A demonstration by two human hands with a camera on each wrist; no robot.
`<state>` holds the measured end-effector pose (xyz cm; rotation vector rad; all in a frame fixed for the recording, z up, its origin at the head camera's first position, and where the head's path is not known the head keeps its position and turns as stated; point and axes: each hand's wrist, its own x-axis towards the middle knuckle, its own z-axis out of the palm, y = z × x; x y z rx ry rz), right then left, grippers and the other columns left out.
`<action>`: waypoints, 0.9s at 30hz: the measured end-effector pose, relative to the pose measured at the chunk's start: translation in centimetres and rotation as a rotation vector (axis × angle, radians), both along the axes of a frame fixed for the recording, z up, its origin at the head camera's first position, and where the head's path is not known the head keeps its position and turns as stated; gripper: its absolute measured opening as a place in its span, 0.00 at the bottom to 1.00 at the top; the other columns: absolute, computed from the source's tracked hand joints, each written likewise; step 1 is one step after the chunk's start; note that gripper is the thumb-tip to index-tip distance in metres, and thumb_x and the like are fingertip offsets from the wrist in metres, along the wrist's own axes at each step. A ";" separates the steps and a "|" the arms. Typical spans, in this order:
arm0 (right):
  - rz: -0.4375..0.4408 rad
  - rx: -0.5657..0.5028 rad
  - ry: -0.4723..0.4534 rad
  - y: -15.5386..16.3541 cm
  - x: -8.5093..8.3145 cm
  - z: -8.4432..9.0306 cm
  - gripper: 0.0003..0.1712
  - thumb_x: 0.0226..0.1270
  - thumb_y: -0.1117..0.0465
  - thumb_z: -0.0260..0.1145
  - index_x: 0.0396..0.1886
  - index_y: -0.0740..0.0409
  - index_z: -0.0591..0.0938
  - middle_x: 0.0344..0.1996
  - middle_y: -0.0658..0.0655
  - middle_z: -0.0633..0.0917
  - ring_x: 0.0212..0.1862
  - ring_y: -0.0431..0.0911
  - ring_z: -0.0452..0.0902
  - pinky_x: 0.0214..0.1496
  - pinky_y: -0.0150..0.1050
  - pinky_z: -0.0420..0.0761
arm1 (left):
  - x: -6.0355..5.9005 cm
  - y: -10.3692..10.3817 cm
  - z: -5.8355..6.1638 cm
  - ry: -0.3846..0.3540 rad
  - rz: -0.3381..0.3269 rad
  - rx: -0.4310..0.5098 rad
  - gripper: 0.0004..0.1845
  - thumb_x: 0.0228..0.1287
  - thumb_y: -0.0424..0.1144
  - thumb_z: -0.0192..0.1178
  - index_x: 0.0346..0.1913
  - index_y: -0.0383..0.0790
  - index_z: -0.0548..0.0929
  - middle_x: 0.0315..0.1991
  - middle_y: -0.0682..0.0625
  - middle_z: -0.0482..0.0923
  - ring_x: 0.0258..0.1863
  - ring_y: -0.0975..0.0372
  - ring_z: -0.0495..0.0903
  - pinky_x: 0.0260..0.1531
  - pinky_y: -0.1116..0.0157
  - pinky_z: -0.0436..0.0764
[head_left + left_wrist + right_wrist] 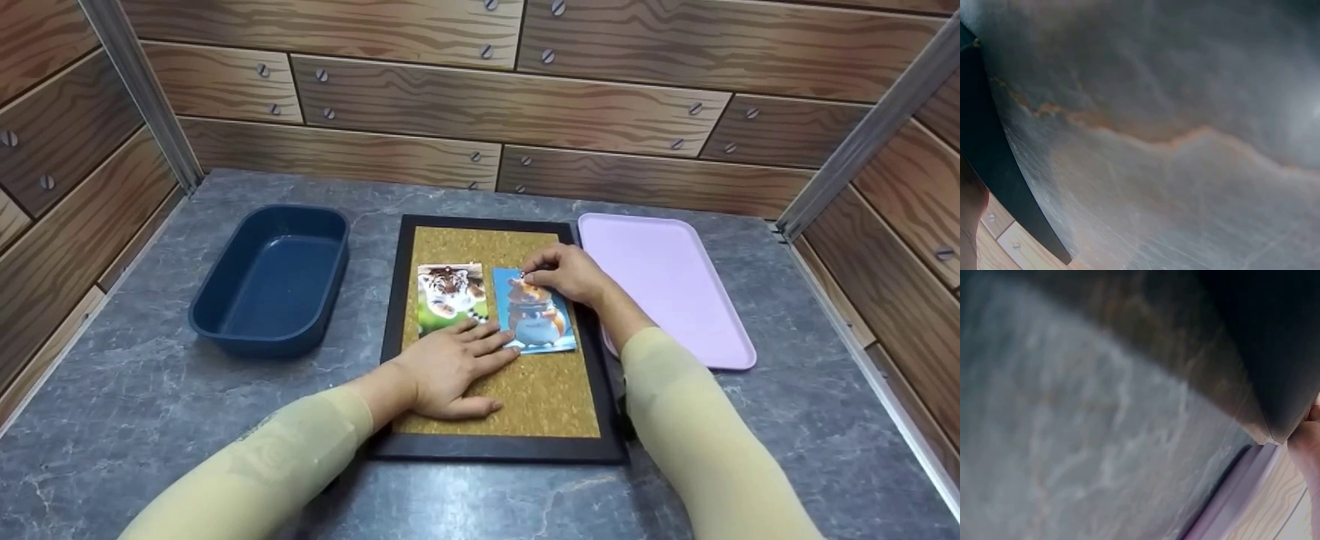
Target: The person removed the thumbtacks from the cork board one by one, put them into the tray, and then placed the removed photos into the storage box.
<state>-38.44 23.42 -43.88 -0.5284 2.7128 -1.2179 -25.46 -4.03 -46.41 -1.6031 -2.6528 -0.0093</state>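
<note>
A cork board (525, 394) with a black frame lies on the table. On it are a tiger photo (450, 289) at left and a blue card (536, 319) showing an orange animal in a jar. My left hand (454, 367) lies flat, fingers spread, over the lower edge of the tiger photo and the cork, fingertips at the blue card's left edge. At the top of that card, my right hand (570, 274) pinches a small push pin (523, 275) between thumb and index finger, mostly hidden by the fingertips. Small pins show along the tiger photo's top edge.
A deep dark blue bin (281, 289) stands on the left of the grey marbled table (480, 499). To the right lies a shallow lilac tray (664, 289), close beside the board's frame. Wood-patterned panels (420, 97) enclose the back and sides.
</note>
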 end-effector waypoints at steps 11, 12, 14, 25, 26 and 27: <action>-0.006 -0.003 -0.022 0.1 0.0 -0.1 0.08 0.71 0.62 0.75 0.45 0.62 0.92 0.53 0.60 0.87 0.58 0.54 0.80 0.65 0.51 0.77 | 0.0 0.0 0.0 -0.002 -0.001 0.005 0.43 0.80 0.69 0.38 0.86 0.46 0.57 0.85 0.46 0.53 0.84 0.51 0.51 0.81 0.51 0.54; -0.008 -0.002 -0.024 0.1 0.0 -0.1 0.08 0.71 0.62 0.75 0.45 0.61 0.92 0.53 0.60 0.87 0.59 0.54 0.80 0.66 0.51 0.77 | 0.0 0.0 0.0 -0.001 -0.001 0.004 0.43 0.80 0.69 0.39 0.86 0.46 0.57 0.85 0.46 0.53 0.84 0.51 0.51 0.81 0.52 0.54; -0.008 0.001 -0.026 0.1 0.0 0.0 0.09 0.71 0.62 0.75 0.45 0.61 0.92 0.54 0.60 0.87 0.60 0.54 0.80 0.66 0.51 0.77 | 0.0 0.0 0.0 0.003 -0.002 0.005 0.43 0.80 0.69 0.39 0.86 0.46 0.57 0.85 0.46 0.53 0.84 0.51 0.52 0.81 0.52 0.54; -0.004 0.006 -0.026 0.1 0.1 0.1 0.09 0.72 0.61 0.75 0.46 0.61 0.92 0.55 0.60 0.86 0.60 0.55 0.80 0.67 0.52 0.76 | 0.0 0.0 0.0 0.003 -0.003 0.004 0.43 0.80 0.70 0.39 0.86 0.46 0.57 0.85 0.46 0.53 0.84 0.51 0.52 0.81 0.51 0.54; -0.004 0.004 -0.024 0.2 0.0 0.1 0.09 0.72 0.61 0.75 0.46 0.61 0.92 0.55 0.60 0.86 0.60 0.55 0.80 0.67 0.52 0.76 | 0.0 0.0 -0.1 0.007 -0.004 0.005 0.43 0.80 0.69 0.39 0.86 0.45 0.57 0.85 0.46 0.53 0.84 0.51 0.52 0.81 0.51 0.54; -0.005 0.001 -0.022 0.2 0.0 0.0 0.09 0.72 0.61 0.75 0.45 0.61 0.92 0.55 0.60 0.86 0.60 0.55 0.80 0.67 0.52 0.76 | 0.0 0.1 -0.1 0.008 -0.005 0.005 0.43 0.80 0.69 0.38 0.86 0.46 0.57 0.85 0.46 0.53 0.84 0.51 0.52 0.81 0.51 0.54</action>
